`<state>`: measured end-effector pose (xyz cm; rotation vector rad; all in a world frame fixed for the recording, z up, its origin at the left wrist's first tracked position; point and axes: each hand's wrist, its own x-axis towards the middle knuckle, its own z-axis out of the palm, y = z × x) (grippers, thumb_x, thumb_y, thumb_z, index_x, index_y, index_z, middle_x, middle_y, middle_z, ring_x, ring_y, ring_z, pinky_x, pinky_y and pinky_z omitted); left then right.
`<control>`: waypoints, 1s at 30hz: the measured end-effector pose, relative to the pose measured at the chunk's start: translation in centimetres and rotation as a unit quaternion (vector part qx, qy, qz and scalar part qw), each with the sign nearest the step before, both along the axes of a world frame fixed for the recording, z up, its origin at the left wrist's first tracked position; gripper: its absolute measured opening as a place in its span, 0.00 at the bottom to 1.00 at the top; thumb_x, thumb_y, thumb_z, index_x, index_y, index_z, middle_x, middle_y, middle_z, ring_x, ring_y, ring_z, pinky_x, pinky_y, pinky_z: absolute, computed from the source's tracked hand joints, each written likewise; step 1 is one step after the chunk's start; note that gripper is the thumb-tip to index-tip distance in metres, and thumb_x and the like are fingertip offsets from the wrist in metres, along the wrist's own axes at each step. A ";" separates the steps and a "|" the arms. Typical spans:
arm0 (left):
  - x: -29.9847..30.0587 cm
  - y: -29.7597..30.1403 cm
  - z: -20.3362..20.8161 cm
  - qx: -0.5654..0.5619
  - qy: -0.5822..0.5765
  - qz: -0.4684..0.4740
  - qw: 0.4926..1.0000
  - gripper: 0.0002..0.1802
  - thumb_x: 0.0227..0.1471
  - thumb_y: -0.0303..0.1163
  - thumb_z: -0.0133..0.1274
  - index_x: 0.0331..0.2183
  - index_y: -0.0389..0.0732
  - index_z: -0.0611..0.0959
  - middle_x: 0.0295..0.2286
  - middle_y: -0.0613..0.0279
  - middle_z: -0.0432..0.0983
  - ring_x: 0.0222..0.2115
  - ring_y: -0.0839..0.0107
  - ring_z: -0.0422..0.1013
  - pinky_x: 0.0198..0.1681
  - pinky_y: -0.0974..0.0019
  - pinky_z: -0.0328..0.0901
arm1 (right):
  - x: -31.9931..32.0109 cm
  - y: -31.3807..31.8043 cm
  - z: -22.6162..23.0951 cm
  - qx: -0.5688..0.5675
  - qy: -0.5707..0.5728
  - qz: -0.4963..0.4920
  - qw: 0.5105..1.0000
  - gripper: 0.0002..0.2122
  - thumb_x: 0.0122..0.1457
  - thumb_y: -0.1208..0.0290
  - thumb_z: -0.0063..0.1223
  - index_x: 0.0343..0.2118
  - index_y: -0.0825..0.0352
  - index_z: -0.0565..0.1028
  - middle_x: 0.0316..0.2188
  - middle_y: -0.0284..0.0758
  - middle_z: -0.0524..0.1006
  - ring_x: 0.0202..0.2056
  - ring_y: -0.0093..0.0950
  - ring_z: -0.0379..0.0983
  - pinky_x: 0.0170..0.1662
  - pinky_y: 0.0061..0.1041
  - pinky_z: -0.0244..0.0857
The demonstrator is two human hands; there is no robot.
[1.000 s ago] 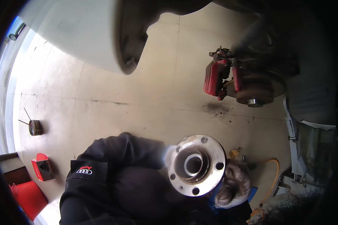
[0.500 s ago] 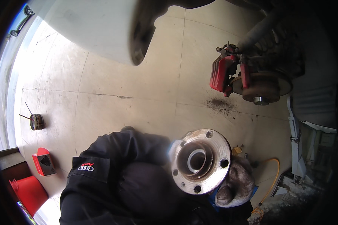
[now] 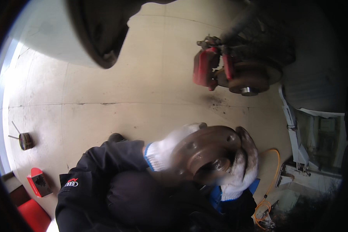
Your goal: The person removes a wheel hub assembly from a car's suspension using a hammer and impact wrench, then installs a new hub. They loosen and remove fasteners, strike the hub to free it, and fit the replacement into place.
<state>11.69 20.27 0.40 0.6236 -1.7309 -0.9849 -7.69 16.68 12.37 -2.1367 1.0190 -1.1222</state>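
Observation:
A round metal wheel hub [image 3: 214,138], with bolt holes in its flange and a raised collar in the middle, is held up in front of my body. Its surface looks brown and is smeared by motion. My left hand [image 3: 176,145], in a white knit glove with a blue cuff edge, grips the flange from the left; the hub hides part of its fingers. At the right rim, my right hand [image 3: 244,164], in a soiled white glove, has its fingers wrapped over the edge.
Ahead on the right hangs a brake disc [image 3: 272,73] with a red caliper [image 3: 205,69]. A vehicle panel [image 3: 46,34] juts in at upper left. A tin with sticks [image 3: 26,141], a red box [image 3: 39,182], a red bucket [image 3: 33,216], an orange hose [image 3: 277,166] and a lift arm [image 3: 292,123] stand around.
The hub has been turned: its pale flange face was towards me, and now a browner, tilted side shows. Both gloved hands now show on its rim. The surroundings have shifted left in view.

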 end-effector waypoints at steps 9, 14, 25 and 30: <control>-0.7 0.9 2.7 0.266 0.186 0.015 0.946 0.39 0.49 0.35 0.69 0.59 0.38 0.72 0.55 0.53 0.72 0.54 0.64 0.72 0.55 0.63 0.69 | -0.2 -1.4 0.2 0.059 0.024 -0.009 0.998 0.16 0.68 0.76 0.47 0.54 0.79 0.74 0.53 0.51 0.78 0.55 0.40 0.75 0.59 0.36 0.69; -0.2 1.0 1.1 0.223 0.109 -0.016 0.968 0.37 0.51 0.35 0.67 0.60 0.38 0.72 0.56 0.53 0.72 0.53 0.65 0.73 0.57 0.63 0.68 | 0.2 -1.3 0.4 -0.012 0.036 -0.009 0.999 0.16 0.65 0.77 0.48 0.53 0.80 0.75 0.50 0.51 0.79 0.52 0.40 0.77 0.57 0.36 0.70; -0.9 -0.2 -0.4 0.304 0.437 -0.206 0.821 0.40 0.47 0.29 0.72 0.60 0.39 0.72 0.57 0.53 0.71 0.54 0.65 0.72 0.57 0.59 0.70 | 1.5 0.0 -0.1 -0.055 -0.094 0.154 0.982 0.23 0.65 0.65 0.52 0.56 0.79 0.73 0.45 0.56 0.78 0.42 0.39 0.79 0.47 0.37 0.74; -0.5 0.8 -1.6 0.306 0.440 -0.265 0.802 0.41 0.48 0.29 0.71 0.61 0.39 0.70 0.58 0.52 0.69 0.55 0.63 0.71 0.56 0.57 0.70 | 2.6 0.8 -0.5 -0.089 -0.106 0.160 0.977 0.29 0.63 0.55 0.58 0.58 0.75 0.72 0.45 0.49 0.77 0.42 0.35 0.76 0.45 0.35 0.73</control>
